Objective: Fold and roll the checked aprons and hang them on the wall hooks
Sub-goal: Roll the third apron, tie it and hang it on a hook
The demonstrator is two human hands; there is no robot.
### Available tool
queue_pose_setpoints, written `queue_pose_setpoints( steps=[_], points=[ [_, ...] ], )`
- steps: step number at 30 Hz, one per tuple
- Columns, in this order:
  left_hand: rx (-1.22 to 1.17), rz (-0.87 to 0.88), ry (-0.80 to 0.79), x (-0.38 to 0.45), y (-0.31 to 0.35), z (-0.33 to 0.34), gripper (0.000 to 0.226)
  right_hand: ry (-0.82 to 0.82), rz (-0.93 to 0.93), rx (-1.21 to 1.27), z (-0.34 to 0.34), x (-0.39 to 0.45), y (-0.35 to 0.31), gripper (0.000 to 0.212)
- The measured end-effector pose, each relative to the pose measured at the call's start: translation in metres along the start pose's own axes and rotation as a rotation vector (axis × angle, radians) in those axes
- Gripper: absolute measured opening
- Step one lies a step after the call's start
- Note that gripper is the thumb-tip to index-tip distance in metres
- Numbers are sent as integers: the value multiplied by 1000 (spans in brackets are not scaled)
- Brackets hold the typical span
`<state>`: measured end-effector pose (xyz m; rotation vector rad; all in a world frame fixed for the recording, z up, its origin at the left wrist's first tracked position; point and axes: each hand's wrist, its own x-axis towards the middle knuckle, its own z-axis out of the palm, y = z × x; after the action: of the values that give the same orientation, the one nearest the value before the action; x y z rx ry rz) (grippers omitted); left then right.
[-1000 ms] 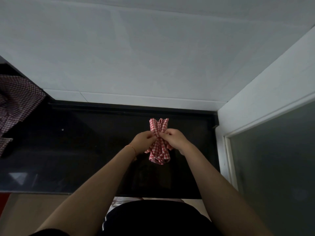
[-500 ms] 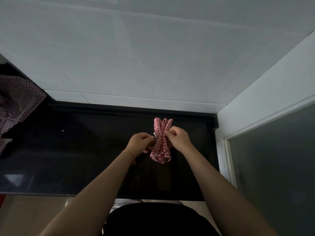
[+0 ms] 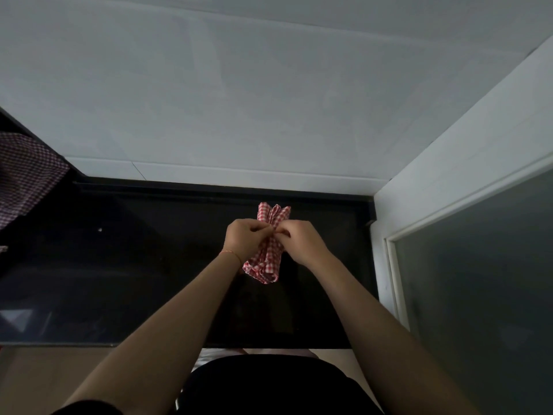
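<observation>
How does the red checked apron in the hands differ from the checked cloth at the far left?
The red checked apron is bunched into a narrow bundle; the checked cloth at the left edge lies spread and loose. The left hand and right hand grip the apron at its middle above the black counter; nothing holds the cloth. The apron looks bright red, the cloth darker. Both are checked.
</observation>
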<state>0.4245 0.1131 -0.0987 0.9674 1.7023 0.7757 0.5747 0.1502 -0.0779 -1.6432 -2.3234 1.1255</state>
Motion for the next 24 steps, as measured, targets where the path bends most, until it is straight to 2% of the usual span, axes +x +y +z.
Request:
queue_pose_setpoints(
  steps=[5, 9, 12, 17, 24],
  points=[
    [226, 86, -63, 4, 1, -2, 13, 56, -3, 4, -9, 6, -7, 17],
    [328, 103, -108, 5, 3, 0, 21, 8, -20, 23, -12, 12, -13, 18],
    [406, 95, -107, 4, 4, 2, 17, 10, -44, 16, -9, 15, -16, 19],
    [254, 39, -133, 3, 1, 1, 23, 156, 67, 281, -5, 14, -4, 19],
    [130, -51, -211, 6, 3, -2, 23, 44, -52, 46, 2, 12, 5, 18]
  ],
)
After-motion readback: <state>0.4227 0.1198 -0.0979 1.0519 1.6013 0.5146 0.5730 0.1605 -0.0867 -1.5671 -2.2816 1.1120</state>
